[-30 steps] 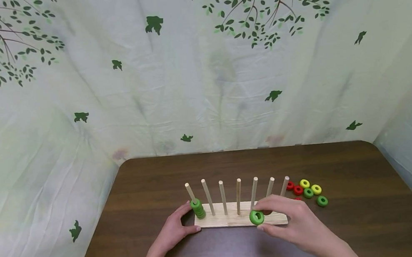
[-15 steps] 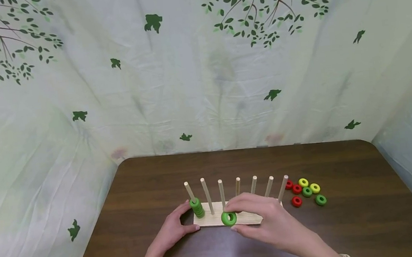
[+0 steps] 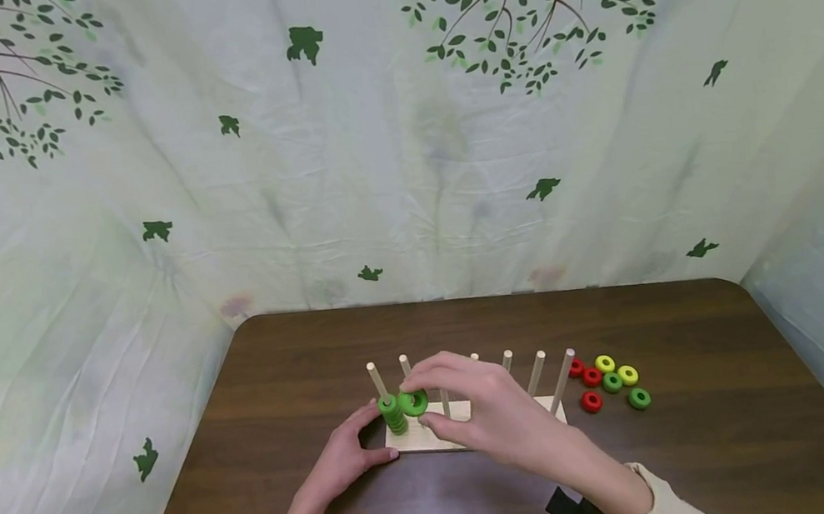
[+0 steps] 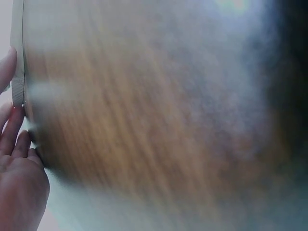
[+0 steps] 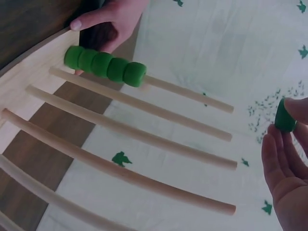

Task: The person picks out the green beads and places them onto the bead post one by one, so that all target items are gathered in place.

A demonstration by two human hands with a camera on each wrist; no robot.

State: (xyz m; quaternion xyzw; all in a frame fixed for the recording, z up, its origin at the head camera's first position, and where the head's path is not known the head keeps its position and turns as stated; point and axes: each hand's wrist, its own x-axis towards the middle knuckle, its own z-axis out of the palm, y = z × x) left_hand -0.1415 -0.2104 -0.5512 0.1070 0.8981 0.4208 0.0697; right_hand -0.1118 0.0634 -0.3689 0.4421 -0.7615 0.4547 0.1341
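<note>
A pale wooden board [image 3: 438, 436] with a row of upright pegs stands on the table. Several green rings [image 5: 101, 64] are stacked on its leftmost peg. My left hand [image 3: 343, 463] holds the board's left end, thumb at the front edge and fingers at the side. Between thumb and fingertips my right hand [image 3: 496, 407] pinches a green ring [image 3: 413, 403], just right of the stack in the head view. In the right wrist view that ring [image 5: 285, 115] is off the pegs, beyond their tips.
Loose red, yellow and green rings lie right of the board, among them a red ring [image 3: 591, 402], a yellow ring [image 3: 627, 375] and a green ring [image 3: 639, 398]. The brown table [image 3: 731, 424] ends at a leaf-patterned cloth [image 3: 454, 227] behind.
My right hand has carried the green ring leftward along the board and slightly up, from near the right-hand pegs to beside the stack. The left hand keeps its hold on the board's end.
</note>
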